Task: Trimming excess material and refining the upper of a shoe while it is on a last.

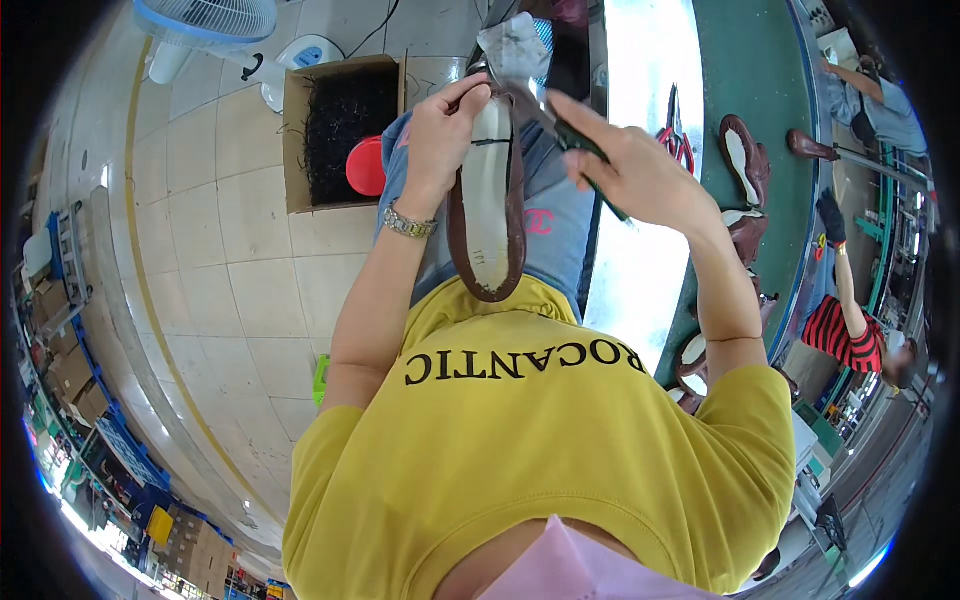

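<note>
A brown shoe upper (488, 220) lies bottom up across my lap, its pale underside showing and its rounded near end against my yellow shirt. My left hand (440, 140) is closed on its far end, thumb and fingers pinching near the edge. My right hand (640, 172) grips a hand tool with a metal head and dark green handle (582, 142). The metal head meets the far right edge of the shoe upper, close to my left fingertips. Its exact kind is hard to tell, as my fingers cover part of it.
On my right runs a shiny metal ledge (640, 270), where red-handled pliers (677, 140) lie. Beyond it, a green conveyor (700, 35) carries several brown shoe uppers (745, 160). To the left stand a cardboard box of dark scraps (345, 110) and a fan (205, 20). Other people work at far right.
</note>
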### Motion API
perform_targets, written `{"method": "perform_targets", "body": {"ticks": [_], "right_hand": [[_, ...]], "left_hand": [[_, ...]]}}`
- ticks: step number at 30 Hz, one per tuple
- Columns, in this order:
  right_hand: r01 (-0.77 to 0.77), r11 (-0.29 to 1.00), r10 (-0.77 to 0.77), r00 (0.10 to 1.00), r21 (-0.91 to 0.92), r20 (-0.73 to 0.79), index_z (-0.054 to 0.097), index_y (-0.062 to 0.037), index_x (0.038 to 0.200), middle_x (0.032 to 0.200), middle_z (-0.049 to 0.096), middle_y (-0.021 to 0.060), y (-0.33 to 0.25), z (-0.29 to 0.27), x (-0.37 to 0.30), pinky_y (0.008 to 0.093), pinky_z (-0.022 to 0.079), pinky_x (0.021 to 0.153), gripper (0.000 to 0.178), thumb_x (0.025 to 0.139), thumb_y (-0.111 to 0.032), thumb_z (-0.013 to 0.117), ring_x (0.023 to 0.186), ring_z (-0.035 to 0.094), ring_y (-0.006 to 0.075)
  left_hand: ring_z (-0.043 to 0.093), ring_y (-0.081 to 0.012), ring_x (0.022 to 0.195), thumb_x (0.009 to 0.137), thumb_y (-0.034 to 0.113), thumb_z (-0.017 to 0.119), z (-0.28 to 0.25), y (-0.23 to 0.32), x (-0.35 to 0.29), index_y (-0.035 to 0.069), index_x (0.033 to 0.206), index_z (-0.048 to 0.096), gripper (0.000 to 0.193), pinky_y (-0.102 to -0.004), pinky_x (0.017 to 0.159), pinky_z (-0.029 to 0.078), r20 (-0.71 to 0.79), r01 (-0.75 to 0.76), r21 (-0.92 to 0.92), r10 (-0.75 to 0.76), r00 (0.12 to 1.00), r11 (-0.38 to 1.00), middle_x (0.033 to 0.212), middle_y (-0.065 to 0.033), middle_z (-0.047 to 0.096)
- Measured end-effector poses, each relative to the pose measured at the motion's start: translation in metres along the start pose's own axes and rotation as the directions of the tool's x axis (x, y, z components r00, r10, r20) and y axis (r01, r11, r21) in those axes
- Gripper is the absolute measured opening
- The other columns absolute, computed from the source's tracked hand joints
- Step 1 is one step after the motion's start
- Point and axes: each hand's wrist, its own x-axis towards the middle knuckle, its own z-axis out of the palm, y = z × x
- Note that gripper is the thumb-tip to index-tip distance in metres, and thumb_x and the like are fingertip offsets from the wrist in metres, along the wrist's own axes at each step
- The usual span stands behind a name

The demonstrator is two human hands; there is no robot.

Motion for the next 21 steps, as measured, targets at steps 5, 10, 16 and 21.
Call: {"method": "perform_targets", "body": {"ticks": [5, 10, 16, 21], "right_hand": [[0.057, 0.957, -0.174, 0.898, -0.285, -0.405, 0.037, -0.0147, 0.144, 0.067, 0.063, 0.0212, 0.007, 0.045, 0.02, 0.046, 0.052, 0.061, 0.055, 0.092, -0.015, 0.057, 0.064, 0.064, 0.0383], [0.138, 0.913, -0.29, 0.881, -0.384, -0.373, 0.034, -0.0261, 0.146, 0.062, 0.061, 0.017, 0.007, 0.028, 0.023, 0.0464, 0.051, 0.055, 0.059, 0.092, -0.017, 0.056, 0.059, 0.063, 0.0377], [-0.02, 0.952, -0.075, 0.952, -0.305, -0.297, 0.036, -0.021, 0.145, 0.091, 0.067, 0.0222, 0.003, 0.049, 0.027, 0.0446, 0.052, 0.065, 0.058, 0.092, -0.016, 0.059, 0.078, 0.064, 0.0405], [-0.074, 0.994, 0.106, 0.825, 0.08, -0.556, 0.034, -0.0205, 0.147, 0.099, 0.067, 0.0215, 0.046, 0.081, -0.027, 0.0435, 0.052, 0.072, 0.062, 0.091, -0.011, 0.059, 0.08, 0.066, 0.0399]], "left_hand": [[0.057, -0.0052, 0.086, 0.093, 0.016, 0.059, -0.001, -0.001, -0.004, -0.001, 0.119, 0.065, 0.031, -0.0198, 0.077, 0.045, 0.049, -0.022, -0.061, 0.025, 0.998, 0.998, 0.098, -0.0013, 0.067], [0.056, -0.006, 0.087, 0.093, 0.014, 0.055, -0.006, -0.007, -0.006, -0.001, 0.121, 0.063, 0.033, -0.0197, 0.078, 0.044, 0.05, -0.031, -0.05, 0.034, 0.998, 0.998, 0.099, -0.0007, 0.066], [0.054, -0.0093, 0.103, 0.09, 0.009, 0.055, -0.009, 0.001, -0.014, -0.003, 0.13, 0.056, 0.041, -0.0224, 0.092, 0.041, 0.086, 0.076, -0.187, -0.061, 0.994, 0.98, 0.116, -0.0038, 0.062], [0.049, -0.016, 0.121, 0.092, 0.012, 0.058, -0.024, -0.005, -0.055, -0.005, 0.142, 0.038, 0.056, -0.0275, 0.105, 0.035, 0.07, 0.036, -0.229, -0.02, 0.997, 0.973, 0.136, -0.0117, 0.05]]}}
